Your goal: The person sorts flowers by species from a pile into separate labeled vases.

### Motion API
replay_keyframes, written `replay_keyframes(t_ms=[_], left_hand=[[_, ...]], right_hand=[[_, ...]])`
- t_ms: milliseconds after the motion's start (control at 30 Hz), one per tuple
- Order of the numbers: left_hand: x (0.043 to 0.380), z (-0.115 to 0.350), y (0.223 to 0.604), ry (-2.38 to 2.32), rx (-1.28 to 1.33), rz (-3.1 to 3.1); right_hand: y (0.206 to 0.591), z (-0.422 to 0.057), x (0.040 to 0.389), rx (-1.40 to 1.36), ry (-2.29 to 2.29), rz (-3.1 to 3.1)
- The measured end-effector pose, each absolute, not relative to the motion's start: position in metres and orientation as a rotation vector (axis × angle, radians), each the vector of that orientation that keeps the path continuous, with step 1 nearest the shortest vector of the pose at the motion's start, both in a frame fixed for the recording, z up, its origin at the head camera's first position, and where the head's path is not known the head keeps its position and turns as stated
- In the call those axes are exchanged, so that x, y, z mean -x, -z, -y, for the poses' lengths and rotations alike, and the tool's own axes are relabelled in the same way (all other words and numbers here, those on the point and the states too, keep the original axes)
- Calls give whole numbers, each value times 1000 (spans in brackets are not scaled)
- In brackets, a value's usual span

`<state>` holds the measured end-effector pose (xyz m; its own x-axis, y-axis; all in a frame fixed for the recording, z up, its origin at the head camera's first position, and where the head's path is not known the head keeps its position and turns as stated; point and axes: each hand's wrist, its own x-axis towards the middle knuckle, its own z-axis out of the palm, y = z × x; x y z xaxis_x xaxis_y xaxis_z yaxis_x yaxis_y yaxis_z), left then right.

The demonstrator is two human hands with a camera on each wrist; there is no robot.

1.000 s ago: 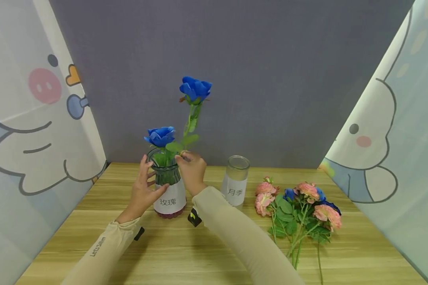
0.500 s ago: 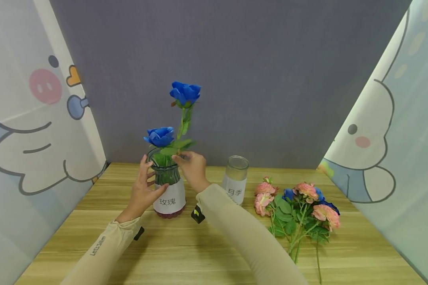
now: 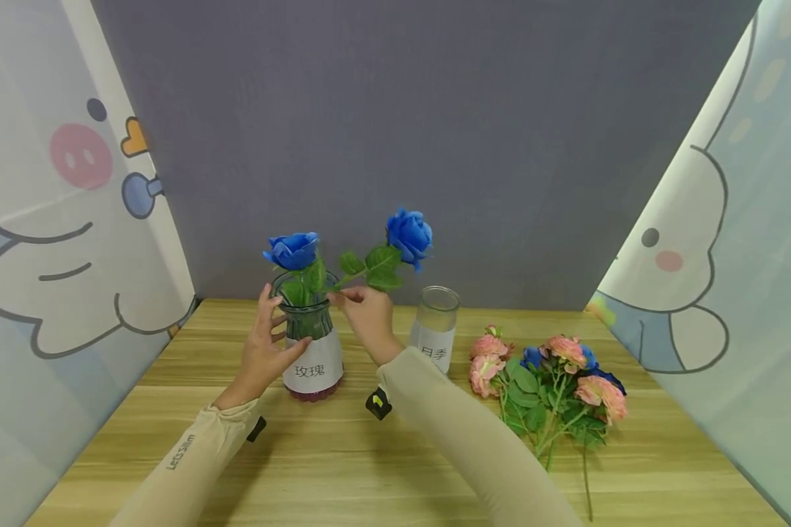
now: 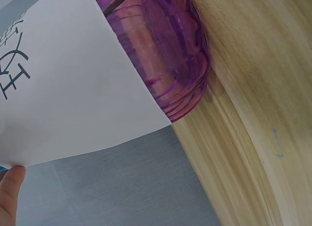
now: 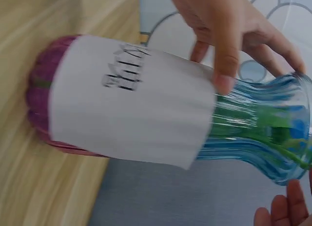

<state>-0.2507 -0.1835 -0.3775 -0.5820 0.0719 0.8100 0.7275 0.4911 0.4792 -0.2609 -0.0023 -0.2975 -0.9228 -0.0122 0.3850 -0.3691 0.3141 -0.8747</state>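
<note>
A ribbed glass vase with a white label and a purple-pink base stands on the table. My left hand steadies it from the left, thumb at the front by the label and fingers spread along the neck. One blue artificial rose stands in the vase. At the vase's right rim, my right hand pinches the stem of a second blue rose, whose bloom leans over to the right. Green stem shows through the neck in the right wrist view; in the left wrist view a fingertip touches the label's edge.
A clear glass jar with a white label stands right of the vase, partly behind the right sleeve. Farther right lie several pink flowers and some blue ones on the wooden table. A grey panel rises behind.
The second blue rose has tipped from upright to leaning right, and its bloom is lower. My right hand has shifted slightly right; my left hand stays on the vase.
</note>
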Motion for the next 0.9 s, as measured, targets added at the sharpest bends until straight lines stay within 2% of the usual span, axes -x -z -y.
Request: replay_keyframes(t_ms=[433,733,900], left_hand=[[247,183,375,1152,622,2019],[248,183,376,1189,595,2013],[249,183,376,1179,605,2016]], right_hand=[[314,-32,261,-448,-1908,2462],[336,-87,255,-553,-1877,2681],[346,-120,251,-506,-1798,2741]])
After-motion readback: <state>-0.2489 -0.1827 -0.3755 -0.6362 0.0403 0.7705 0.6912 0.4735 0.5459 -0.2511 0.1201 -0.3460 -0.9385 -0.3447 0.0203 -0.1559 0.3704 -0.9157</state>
